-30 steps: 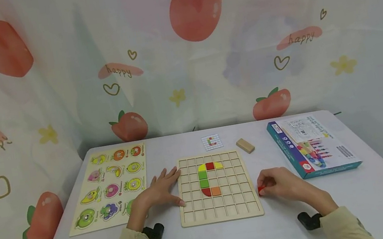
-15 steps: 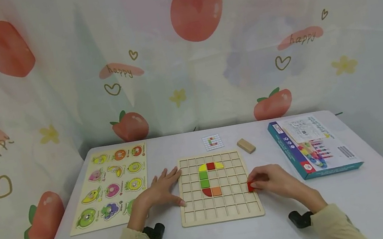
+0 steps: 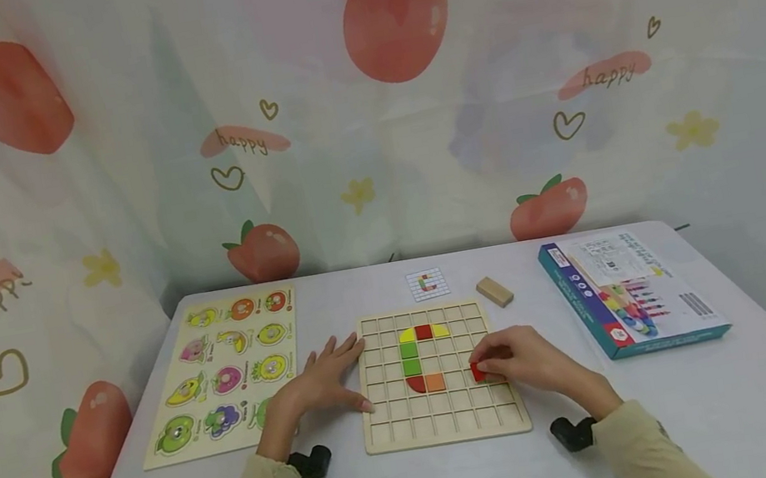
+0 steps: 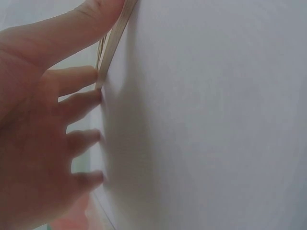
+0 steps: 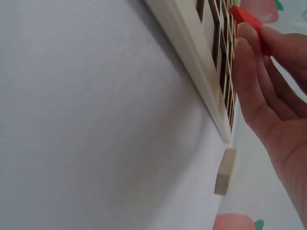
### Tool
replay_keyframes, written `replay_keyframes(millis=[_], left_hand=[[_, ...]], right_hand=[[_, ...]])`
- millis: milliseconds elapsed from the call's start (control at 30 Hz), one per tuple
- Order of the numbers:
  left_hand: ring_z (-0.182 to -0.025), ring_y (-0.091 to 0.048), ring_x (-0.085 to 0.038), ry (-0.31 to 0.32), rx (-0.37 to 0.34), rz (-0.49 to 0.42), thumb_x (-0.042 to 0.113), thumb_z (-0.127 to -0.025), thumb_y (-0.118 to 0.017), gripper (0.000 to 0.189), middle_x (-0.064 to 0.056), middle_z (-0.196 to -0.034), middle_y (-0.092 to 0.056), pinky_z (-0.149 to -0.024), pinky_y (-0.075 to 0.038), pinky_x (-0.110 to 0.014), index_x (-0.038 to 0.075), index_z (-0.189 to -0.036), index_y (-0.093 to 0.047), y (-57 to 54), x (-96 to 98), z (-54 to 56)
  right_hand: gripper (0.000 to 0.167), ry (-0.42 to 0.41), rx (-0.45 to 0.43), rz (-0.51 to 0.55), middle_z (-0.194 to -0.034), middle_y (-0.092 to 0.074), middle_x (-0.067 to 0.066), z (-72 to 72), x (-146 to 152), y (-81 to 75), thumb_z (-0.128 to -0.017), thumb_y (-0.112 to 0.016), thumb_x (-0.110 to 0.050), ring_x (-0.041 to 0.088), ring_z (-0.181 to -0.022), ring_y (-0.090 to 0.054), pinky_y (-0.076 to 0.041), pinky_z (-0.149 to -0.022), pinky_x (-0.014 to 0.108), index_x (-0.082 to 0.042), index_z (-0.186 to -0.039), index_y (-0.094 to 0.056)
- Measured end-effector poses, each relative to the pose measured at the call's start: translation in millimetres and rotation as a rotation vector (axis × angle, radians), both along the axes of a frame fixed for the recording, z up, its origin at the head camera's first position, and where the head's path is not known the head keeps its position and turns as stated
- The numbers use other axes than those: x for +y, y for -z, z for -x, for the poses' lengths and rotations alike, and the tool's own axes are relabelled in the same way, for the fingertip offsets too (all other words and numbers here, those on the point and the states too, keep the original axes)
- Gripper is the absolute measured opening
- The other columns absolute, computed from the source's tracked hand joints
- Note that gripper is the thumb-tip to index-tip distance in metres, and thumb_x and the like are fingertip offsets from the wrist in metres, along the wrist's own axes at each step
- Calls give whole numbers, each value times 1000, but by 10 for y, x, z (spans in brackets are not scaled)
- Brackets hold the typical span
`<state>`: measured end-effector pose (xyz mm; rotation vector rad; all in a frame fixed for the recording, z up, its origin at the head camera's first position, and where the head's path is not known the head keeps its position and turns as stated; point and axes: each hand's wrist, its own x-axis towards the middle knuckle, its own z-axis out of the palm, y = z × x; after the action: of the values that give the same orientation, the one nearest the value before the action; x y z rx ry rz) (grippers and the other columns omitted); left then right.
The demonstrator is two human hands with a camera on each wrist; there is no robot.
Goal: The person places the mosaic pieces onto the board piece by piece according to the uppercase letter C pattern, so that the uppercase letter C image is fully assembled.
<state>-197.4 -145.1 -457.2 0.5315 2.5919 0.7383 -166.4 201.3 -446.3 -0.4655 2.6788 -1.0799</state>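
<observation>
A wooden grid board [image 3: 398,422] lies in the middle of the table. Red, yellow, green and orange tiles [image 3: 409,350] sit in its cells, in a bracket-like shape left of centre. My right hand [image 3: 525,359] pinches a red tile [image 5: 252,26] between thumb and fingers, above the right part of the board. My left hand [image 3: 319,385] has its fingers spread, and touches the board's left edge with thumb and forefinger. In the left wrist view that hand [image 4: 53,100] reaches the board's wooden rim [image 4: 112,48].
Behind the board are a small pattern card [image 3: 428,284] and a plain wooden block [image 3: 494,291]. A flat box [image 3: 669,309] lies to the right. A fruit picture board [image 3: 176,409] lies to the left, partly under the left forearm.
My right hand has carried the red tile leftward, from beside the board's right edge to over its cells. The left hand has stayed at the left edge.
</observation>
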Motion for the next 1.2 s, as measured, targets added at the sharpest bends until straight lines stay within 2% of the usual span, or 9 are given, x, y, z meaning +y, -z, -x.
replay_keyframes(millis=[100, 300, 467, 600, 1000, 1200], left_hand=[[-161, -4, -38, -6, 0, -10, 33, -78, -90, 104, -8, -172, -20, -129, 0, -60, 10, -162, -32, -8, 6, -7], [-161, -4, -37, -7, 3, -14, 34, -78, -90, 105, -7, -172, -20, -129, -1, -60, 11, -162, -32, -1, 0, -3], [-161, -4, -37, -4, 4, -6, 34, -78, -90, 105, -7, -173, -20, -129, 0, -59, 11, -162, -32, 6, -10, 4], [-161, -4, -37, -5, 4, -3, 34, -78, -90, 105, -7, -173, -20, -129, 0, -60, 11, -162, -32, 19, -13, 4], [-161, -4, -37, -16, -5, -7, 33, -78, -90, 104, -7, -172, -21, -129, 0, -60, 11, -162, -32, -20, 15, -36], [-161, -5, -37, -16, -3, -8, 33, -79, -90, 104, -7, -172, -21, -129, 0, -59, 10, -162, -32, -37, 24, -41]], right_hand=[[13, -22, 5, 7, -104, -74, 0, 13, -41, 3, -96, -71, -10, 16, -93, -64, -59, -88, 29, -11, -107, -78], [15, -46, 0, 18, -102, -75, 2, 38, -126, -19, -97, -70, -9, 15, -89, -64, -60, -86, 30, -9, -109, -79], [13, -56, -26, 57, -99, -75, 4, 76, -198, -9, -96, -70, -7, 14, -78, -66, -60, -74, 21, -6, -106, -79], [12, -78, -36, 66, -98, -75, 7, 90, -239, 1, -95, -71, -6, 15, -73, -66, -60, -70, 21, -4, -104, -80], [9, -28, -85, 25, -88, -72, 4, 101, -350, -7, -94, -71, -3, 14, -70, -63, -59, -68, 22, -3, -98, -79], [10, -17, -68, 7, -88, -72, 3, 100, -371, -19, -94, -71, -3, 14, -72, -63, -59, -69, 24, -5, -99, -79]])
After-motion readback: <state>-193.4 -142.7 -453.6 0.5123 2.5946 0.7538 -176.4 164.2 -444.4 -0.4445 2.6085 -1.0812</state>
